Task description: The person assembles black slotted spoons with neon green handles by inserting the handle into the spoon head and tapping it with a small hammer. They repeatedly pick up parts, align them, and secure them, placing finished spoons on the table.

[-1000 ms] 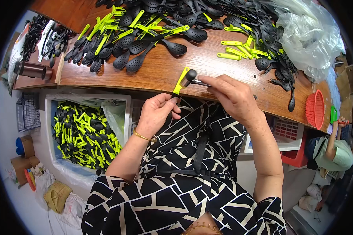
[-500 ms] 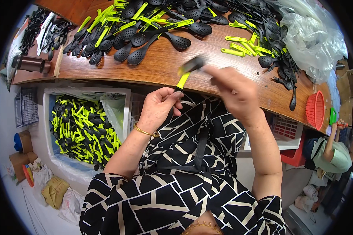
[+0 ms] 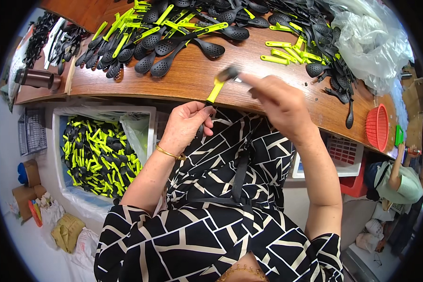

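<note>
My left hand [image 3: 185,124] is closed on a black slotted spoon [image 3: 213,94] with a lime-green handle. Its handle end points up to the table's front edge, and the dark bowl hangs partly hidden below my fingers. My right hand [image 3: 286,105] is closed around a small hammer [image 3: 229,74], blurred by motion, whose dark head with a yellowish face is at the top of the green handle. Whether the two touch is hard to make out. Beyond my hands, black spoons with green handles [image 3: 162,66] lie heaped on the wooden table [image 3: 113,87].
Loose green handles [image 3: 274,59] lie right of centre, near black spoon heads [image 3: 317,70] and a clear plastic bag [image 3: 369,51]. A red basket [image 3: 377,127] stands at the right edge. Below left, a white bin [image 3: 152,136] holds many green-and-black pieces. Another person [image 3: 399,181] is at far right.
My left hand and the spoon have shifted slightly left. The hammer head has also moved a little left and stays by the handle's end; both hands keep their grips.
</note>
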The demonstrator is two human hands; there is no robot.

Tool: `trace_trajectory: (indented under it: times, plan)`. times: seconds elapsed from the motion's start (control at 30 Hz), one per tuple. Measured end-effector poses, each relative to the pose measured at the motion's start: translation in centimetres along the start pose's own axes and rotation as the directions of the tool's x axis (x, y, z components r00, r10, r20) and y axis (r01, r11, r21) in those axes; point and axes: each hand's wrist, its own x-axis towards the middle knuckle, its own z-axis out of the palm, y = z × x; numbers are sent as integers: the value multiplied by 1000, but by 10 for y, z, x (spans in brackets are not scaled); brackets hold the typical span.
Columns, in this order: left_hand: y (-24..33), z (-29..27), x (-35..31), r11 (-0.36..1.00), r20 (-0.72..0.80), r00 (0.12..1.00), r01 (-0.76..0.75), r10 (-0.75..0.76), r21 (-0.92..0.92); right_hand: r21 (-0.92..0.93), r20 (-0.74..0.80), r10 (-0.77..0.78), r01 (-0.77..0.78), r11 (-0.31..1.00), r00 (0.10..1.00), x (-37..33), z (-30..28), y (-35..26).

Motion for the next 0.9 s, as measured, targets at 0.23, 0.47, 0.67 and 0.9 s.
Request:
trace_trajectory:
  times: [0.23, 0.47, 0.67, 0.9]
  plan:
    - [4, -2, -4, 999, 22, 999, 32, -32, 1, -278, 171, 74, -24, 960, 982, -8, 15, -2]
    - [17, -1, 1, 992, 56, 994, 94, -99, 89, -307, 226, 184, -109, 945, 957, -15, 25, -2]
    - [24, -1, 2, 990, 62, 991, 117, -121, 73, 179, -117, 175, -152, 972, 978, -4, 6, 2]
    - [20, 0, -4, 997, 89, 994, 73, -71, -30, 9, 47, 511, -512, 859, 859, -29, -15, 21]
